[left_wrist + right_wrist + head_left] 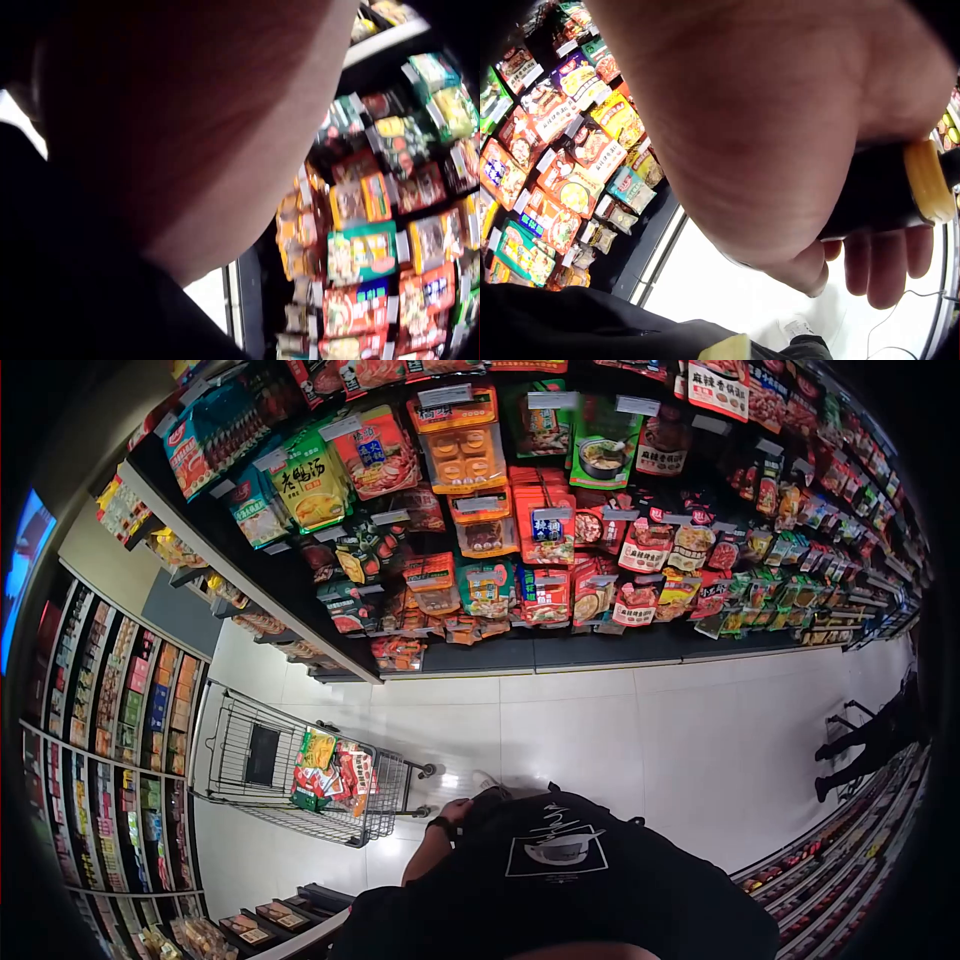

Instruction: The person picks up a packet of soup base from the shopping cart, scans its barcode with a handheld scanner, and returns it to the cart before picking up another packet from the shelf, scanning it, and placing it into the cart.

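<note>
In the head view my left hand (457,810), with a dark band at the wrist, hangs by the front of my dark clothing. Its fingers are too small to make out there, and the left wrist view shows only bare skin and sleeve close up. My right hand (780,142) grips a black cylindrical thing (874,191) with a ribbed yellow band at its end; the fingers come round underneath it. My body hides this hand in the head view. To the left stands a wire shopping cart (250,793) holding several packets (335,772).
A long shelf of hanging seasoning packets (550,530) runs across the front. More shelves (110,710) stand at the left, with another rack (830,870) at the lower right. A person in dark clothes (865,745) stands at the far right. Pale tiled floor (590,735) lies between.
</note>
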Action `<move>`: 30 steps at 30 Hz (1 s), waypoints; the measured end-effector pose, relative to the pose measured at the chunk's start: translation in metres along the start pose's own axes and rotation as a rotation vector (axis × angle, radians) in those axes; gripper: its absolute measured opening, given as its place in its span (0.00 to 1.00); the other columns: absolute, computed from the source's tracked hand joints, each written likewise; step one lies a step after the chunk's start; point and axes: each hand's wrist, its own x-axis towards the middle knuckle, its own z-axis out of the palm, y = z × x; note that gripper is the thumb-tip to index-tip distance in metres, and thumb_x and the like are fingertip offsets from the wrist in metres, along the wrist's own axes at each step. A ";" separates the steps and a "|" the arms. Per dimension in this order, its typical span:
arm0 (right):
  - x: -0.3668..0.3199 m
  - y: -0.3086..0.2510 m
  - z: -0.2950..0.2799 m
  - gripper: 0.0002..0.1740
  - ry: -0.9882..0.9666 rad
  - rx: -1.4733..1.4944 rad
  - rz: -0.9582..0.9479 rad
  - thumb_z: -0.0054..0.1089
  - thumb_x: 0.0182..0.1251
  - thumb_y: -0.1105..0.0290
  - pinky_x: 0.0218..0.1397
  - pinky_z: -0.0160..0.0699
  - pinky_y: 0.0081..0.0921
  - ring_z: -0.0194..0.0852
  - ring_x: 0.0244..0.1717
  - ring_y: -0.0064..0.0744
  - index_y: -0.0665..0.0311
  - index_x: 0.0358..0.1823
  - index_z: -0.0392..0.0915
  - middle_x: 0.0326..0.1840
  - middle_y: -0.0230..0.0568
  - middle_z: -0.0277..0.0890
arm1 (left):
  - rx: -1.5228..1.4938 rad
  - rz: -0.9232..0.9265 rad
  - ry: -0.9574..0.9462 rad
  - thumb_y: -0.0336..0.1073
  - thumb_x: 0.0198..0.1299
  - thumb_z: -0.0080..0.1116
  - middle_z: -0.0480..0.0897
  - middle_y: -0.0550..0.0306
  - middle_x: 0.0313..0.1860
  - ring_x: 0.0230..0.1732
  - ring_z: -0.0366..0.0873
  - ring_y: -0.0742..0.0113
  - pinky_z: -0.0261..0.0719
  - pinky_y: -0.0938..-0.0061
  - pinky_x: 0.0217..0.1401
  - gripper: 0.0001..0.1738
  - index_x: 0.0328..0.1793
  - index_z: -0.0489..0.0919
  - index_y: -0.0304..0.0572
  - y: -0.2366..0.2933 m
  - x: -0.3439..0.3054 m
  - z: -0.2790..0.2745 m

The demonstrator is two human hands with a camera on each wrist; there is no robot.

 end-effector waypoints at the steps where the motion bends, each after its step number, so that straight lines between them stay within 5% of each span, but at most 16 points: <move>1: 0.005 0.005 0.003 0.22 -0.015 0.038 -0.001 0.69 0.47 0.62 0.42 0.76 0.34 0.81 0.39 0.39 0.73 0.39 0.80 0.36 0.48 0.81 | 0.018 -0.022 0.050 0.50 0.56 0.61 0.84 0.53 0.44 0.45 0.80 0.64 0.76 0.72 0.48 0.28 0.57 0.77 0.38 0.015 -0.013 0.003; 4: 0.012 -0.004 -0.005 0.14 -0.017 0.130 -0.062 0.66 0.51 0.68 0.34 0.76 0.35 0.80 0.30 0.38 0.74 0.34 0.81 0.30 0.48 0.80 | -0.176 -0.112 0.218 0.45 0.56 0.62 0.84 0.53 0.41 0.38 0.81 0.67 0.78 0.71 0.40 0.24 0.55 0.79 0.39 -0.004 -0.011 0.002; 5: -0.041 -0.044 -0.033 0.12 -0.014 0.218 -0.050 0.64 0.53 0.70 0.30 0.75 0.36 0.79 0.27 0.37 0.74 0.32 0.80 0.28 0.48 0.79 | -0.241 -0.127 0.282 0.44 0.57 0.59 0.83 0.58 0.36 0.37 0.81 0.70 0.75 0.74 0.30 0.18 0.50 0.81 0.45 -0.020 -0.007 -0.002; 6: -0.089 -0.072 -0.056 0.09 -0.008 0.306 -0.039 0.62 0.54 0.73 0.26 0.74 0.36 0.78 0.24 0.36 0.75 0.31 0.79 0.26 0.49 0.78 | -0.179 -0.117 0.336 0.41 0.55 0.58 0.83 0.59 0.31 0.31 0.80 0.70 0.74 0.74 0.28 0.16 0.47 0.82 0.45 -0.025 -0.012 -0.008; 9: -0.029 -0.061 -0.060 0.10 0.006 0.233 -0.122 0.60 0.56 0.74 0.24 0.76 0.35 0.80 0.24 0.38 0.77 0.34 0.76 0.26 0.49 0.79 | 0.146 -0.173 0.534 0.41 0.54 0.57 0.83 0.54 0.25 0.22 0.80 0.67 0.75 0.69 0.24 0.13 0.42 0.84 0.45 -0.056 -0.012 -0.015; 11: -0.031 -0.067 -0.075 0.11 0.061 0.174 -0.217 0.61 0.54 0.72 0.23 0.78 0.31 0.80 0.22 0.35 0.75 0.34 0.75 0.25 0.48 0.79 | 0.052 -0.367 0.407 0.38 0.54 0.56 0.82 0.53 0.25 0.25 0.82 0.62 0.78 0.67 0.29 0.10 0.37 0.83 0.43 -0.041 -0.033 -0.009; 12: -0.029 -0.067 -0.080 0.11 0.082 0.168 -0.260 0.62 0.53 0.72 0.21 0.78 0.28 0.80 0.20 0.34 0.75 0.32 0.74 0.24 0.46 0.79 | 0.385 -0.197 0.251 0.37 0.54 0.56 0.82 0.53 0.29 0.31 0.82 0.62 0.79 0.66 0.34 0.10 0.35 0.82 0.40 -0.036 -0.040 -0.011; 13: -0.028 -0.066 -0.085 0.12 0.090 0.178 -0.266 0.62 0.53 0.72 0.21 0.79 0.28 0.80 0.20 0.33 0.75 0.33 0.74 0.24 0.46 0.79 | 0.408 -0.171 0.193 0.38 0.55 0.56 0.82 0.53 0.32 0.34 0.81 0.63 0.79 0.66 0.36 0.11 0.37 0.82 0.39 -0.031 -0.042 -0.004; 15: -0.025 -0.060 -0.087 0.12 0.130 0.184 -0.277 0.61 0.52 0.72 0.22 0.79 0.27 0.80 0.18 0.33 0.74 0.33 0.73 0.24 0.47 0.79 | 0.191 -0.336 0.178 0.40 0.59 0.54 0.82 0.53 0.37 0.37 0.80 0.64 0.80 0.64 0.37 0.15 0.44 0.80 0.37 -0.009 -0.041 0.019; 18: -0.012 -0.032 -0.073 0.11 0.139 0.229 -0.239 0.61 0.52 0.71 0.22 0.79 0.27 0.80 0.18 0.33 0.73 0.32 0.75 0.22 0.46 0.79 | 0.029 -0.297 0.143 0.41 0.60 0.54 0.83 0.54 0.38 0.34 0.81 0.61 0.81 0.62 0.34 0.16 0.47 0.80 0.38 0.007 -0.017 0.053; 20: -0.006 -0.007 -0.060 0.10 0.069 0.202 -0.165 0.62 0.52 0.71 0.23 0.79 0.28 0.81 0.19 0.34 0.73 0.30 0.77 0.23 0.46 0.80 | 0.067 -0.241 0.057 0.39 0.60 0.56 0.83 0.55 0.39 0.34 0.81 0.62 0.81 0.62 0.32 0.16 0.49 0.80 0.38 0.015 0.006 0.061; 23: -0.017 0.031 -0.039 0.15 0.040 0.047 -0.085 0.64 0.51 0.65 0.38 0.80 0.35 0.83 0.31 0.41 0.71 0.34 0.80 0.29 0.51 0.81 | 0.321 0.110 -0.056 0.41 0.56 0.61 0.84 0.52 0.39 0.40 0.81 0.65 0.76 0.70 0.48 0.16 0.48 0.82 0.44 0.053 0.019 0.061; 24: -0.034 0.035 -0.039 0.17 0.068 -0.064 -0.095 0.65 0.50 0.64 0.40 0.80 0.35 0.83 0.34 0.43 0.71 0.36 0.80 0.31 0.52 0.81 | 0.322 0.116 -0.058 0.41 0.56 0.61 0.84 0.52 0.39 0.40 0.81 0.65 0.76 0.70 0.48 0.16 0.48 0.82 0.44 0.060 0.023 0.058; 26: 0.039 0.099 0.018 0.20 0.089 -0.064 -0.097 0.67 0.48 0.61 0.44 0.78 0.36 0.82 0.39 0.46 0.71 0.37 0.81 0.34 0.53 0.81 | 0.230 0.094 0.264 0.38 0.56 0.61 0.84 0.54 0.36 0.36 0.80 0.67 0.77 0.70 0.44 0.16 0.50 0.81 0.42 0.078 0.037 0.055; 28: 0.047 0.110 0.016 0.20 0.066 -0.060 -0.064 0.67 0.48 0.61 0.44 0.79 0.36 0.82 0.39 0.45 0.71 0.37 0.81 0.34 0.53 0.81 | -0.019 -0.055 0.287 0.34 0.57 0.60 0.81 0.58 0.28 0.29 0.77 0.71 0.77 0.72 0.34 0.12 0.47 0.79 0.40 0.120 0.019 0.054; 30: 0.045 0.103 0.000 0.20 0.046 -0.040 -0.036 0.67 0.48 0.61 0.43 0.79 0.36 0.82 0.38 0.45 0.71 0.37 0.81 0.34 0.53 0.81 | -0.001 -0.117 0.263 0.33 0.56 0.60 0.82 0.57 0.29 0.30 0.78 0.69 0.77 0.72 0.36 0.09 0.42 0.80 0.41 0.116 0.033 0.052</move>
